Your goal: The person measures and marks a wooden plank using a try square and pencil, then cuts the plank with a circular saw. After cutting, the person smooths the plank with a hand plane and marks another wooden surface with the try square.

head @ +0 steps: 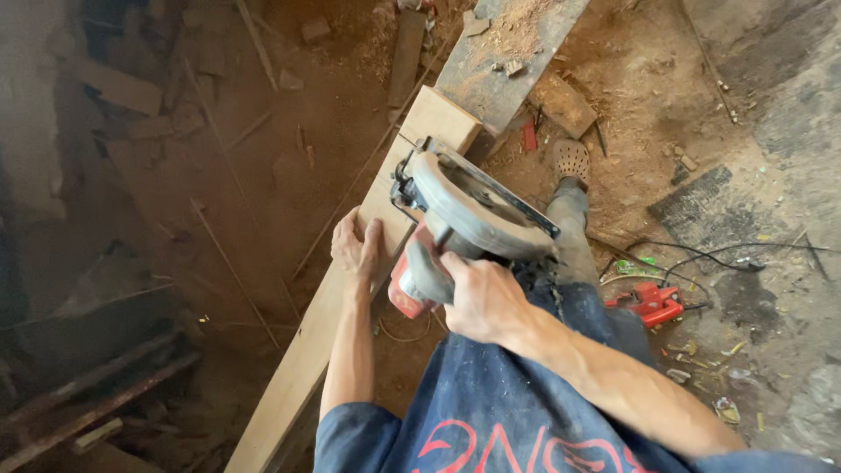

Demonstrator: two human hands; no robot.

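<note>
A long pale wooden plank point(302, 350) runs from the lower left up to the middle top. My left hand point(356, 245) lies flat on its edge, fingers spread, pressing it. My right hand point(480, 298) grips the handle of a grey and red circular saw point(464, 210) that rests on the plank near its far end. The saw's blade guard faces up and right. My leg in grey trousers and a perforated shoe point(571, 160) stands just right of the plank.
Sawdust covers the dirt floor. A darker board point(508, 52) with sawdust lies past the plank's end. A red power tool point(648, 302) and black cable point(710, 254) lie at right. Wood scraps and thin sticks are scattered at left; dark beams lie lower left.
</note>
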